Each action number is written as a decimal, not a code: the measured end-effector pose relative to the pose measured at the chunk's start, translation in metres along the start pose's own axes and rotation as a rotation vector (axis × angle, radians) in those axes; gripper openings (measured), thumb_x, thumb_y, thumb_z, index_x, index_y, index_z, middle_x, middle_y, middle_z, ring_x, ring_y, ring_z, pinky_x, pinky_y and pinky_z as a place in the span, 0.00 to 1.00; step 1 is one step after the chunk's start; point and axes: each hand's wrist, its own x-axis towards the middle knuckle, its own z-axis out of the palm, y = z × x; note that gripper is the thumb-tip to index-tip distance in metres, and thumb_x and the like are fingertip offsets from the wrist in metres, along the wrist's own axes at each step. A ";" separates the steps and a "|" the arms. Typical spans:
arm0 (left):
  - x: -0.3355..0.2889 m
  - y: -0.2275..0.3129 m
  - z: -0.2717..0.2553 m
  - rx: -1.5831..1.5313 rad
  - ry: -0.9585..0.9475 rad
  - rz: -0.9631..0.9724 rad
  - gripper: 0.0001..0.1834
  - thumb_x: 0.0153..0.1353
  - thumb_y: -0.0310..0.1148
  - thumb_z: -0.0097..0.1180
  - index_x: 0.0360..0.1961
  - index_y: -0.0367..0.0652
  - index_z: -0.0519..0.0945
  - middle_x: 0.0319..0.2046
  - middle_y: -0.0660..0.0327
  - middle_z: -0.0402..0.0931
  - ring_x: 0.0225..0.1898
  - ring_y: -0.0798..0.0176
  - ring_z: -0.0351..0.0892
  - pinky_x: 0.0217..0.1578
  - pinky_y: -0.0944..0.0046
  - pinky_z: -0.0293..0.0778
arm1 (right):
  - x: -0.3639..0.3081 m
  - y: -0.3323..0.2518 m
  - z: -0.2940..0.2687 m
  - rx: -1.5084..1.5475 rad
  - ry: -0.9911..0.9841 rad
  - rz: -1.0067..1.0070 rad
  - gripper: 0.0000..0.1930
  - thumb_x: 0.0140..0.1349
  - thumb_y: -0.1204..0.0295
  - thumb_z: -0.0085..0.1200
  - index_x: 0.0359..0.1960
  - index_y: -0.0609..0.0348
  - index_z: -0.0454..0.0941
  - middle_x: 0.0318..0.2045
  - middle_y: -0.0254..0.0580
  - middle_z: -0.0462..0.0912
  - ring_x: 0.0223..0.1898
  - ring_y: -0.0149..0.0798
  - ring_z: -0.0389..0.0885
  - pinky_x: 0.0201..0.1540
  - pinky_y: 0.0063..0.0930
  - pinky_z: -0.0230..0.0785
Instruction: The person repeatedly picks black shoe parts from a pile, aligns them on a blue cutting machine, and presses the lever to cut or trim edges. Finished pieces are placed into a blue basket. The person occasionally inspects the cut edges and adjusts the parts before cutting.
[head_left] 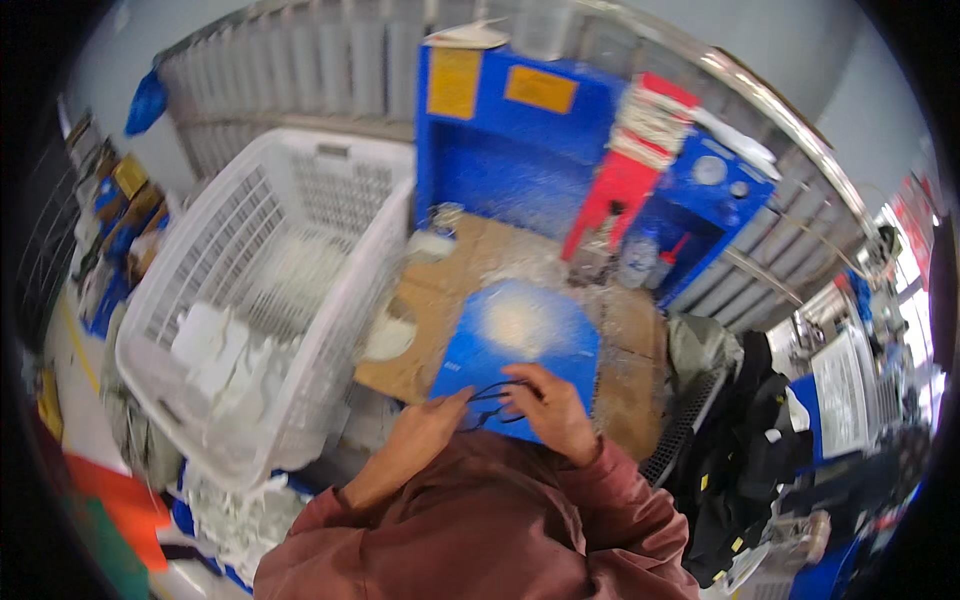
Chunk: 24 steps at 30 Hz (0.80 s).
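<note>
Workbench [625, 385] beside white basket [250, 300]

Basket [262, 300] left of pad [520, 350]; machine [520, 130] behind pad; hands [490, 420] at pad's near edge.

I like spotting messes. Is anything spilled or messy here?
Yes. Pale shavings are scattered over the brown bench, with a heap on the blue board. White scraps also litter the floor under the basket.

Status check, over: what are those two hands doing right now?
Left hand and right hand both hold a thin dark looped cord. Blue board beneath, dusted white. White basket at left, clear of the hands.
</note>
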 end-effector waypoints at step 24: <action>0.520 0.092 -0.158 -0.295 -0.110 -0.297 0.09 0.68 0.27 0.51 0.38 0.33 0.82 0.32 0.53 0.83 0.26 0.64 0.84 0.24 0.68 0.79 | -0.110 0.065 -0.081 0.044 0.213 0.155 0.18 0.70 0.72 0.55 0.59 0.68 0.75 0.48 0.49 0.84 0.49 0.39 0.82 0.53 0.31 0.75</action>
